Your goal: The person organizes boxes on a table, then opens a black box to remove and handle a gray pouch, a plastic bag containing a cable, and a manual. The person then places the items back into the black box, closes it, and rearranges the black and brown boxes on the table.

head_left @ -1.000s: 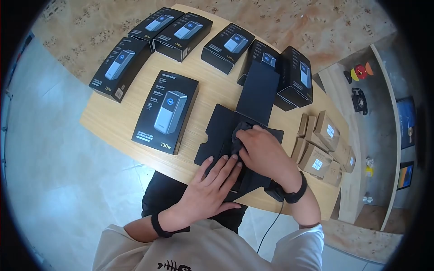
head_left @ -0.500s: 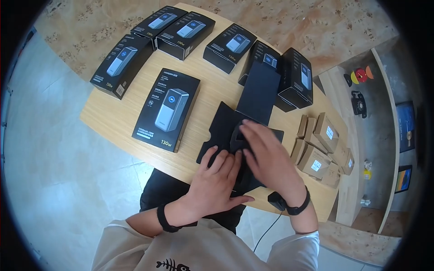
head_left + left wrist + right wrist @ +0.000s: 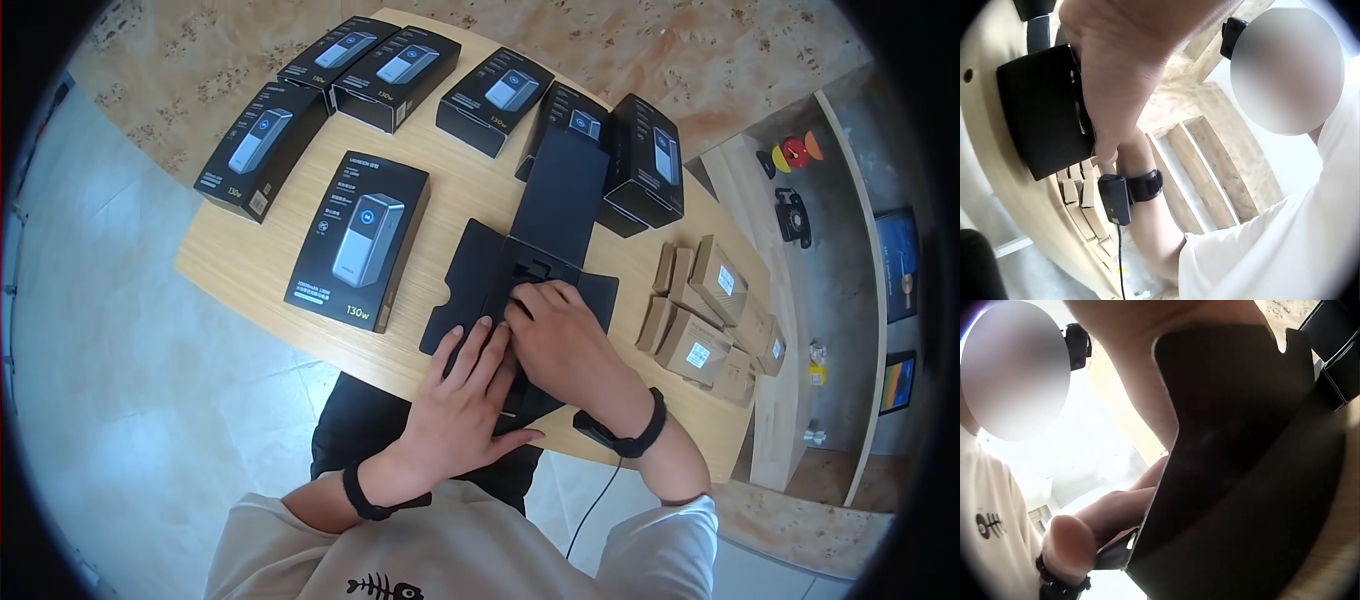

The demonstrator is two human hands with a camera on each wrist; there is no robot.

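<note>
An opened black box (image 3: 557,195) lies on the table with its lid folded back and side flaps spread. The left hand (image 3: 455,405) rests over its near left part, fingers extended. Over the box's middle is the right hand (image 3: 570,345), its fingers bent down into it; what they touch is hidden. Dark inner parts show just beyond those fingertips. In the left wrist view the box's black side (image 3: 1044,112) is beside the left hand (image 3: 1116,75). A black flap (image 3: 1235,394) covers much of the right wrist view, in front of the right hand (image 3: 1172,337).
A closed black box (image 3: 360,240) with a power bank picture stands to the left on the table (image 3: 240,270). Several similar boxes (image 3: 395,80) line the far edge. Small brown cartons (image 3: 695,345) sit at the right. Shelves (image 3: 850,280) stand beyond.
The right hand's fingers, lifted and straighter half a second ago, are now bent down into the box. The dark bundle it gripped earlier no longer shows. The left hand stays on the box.
</note>
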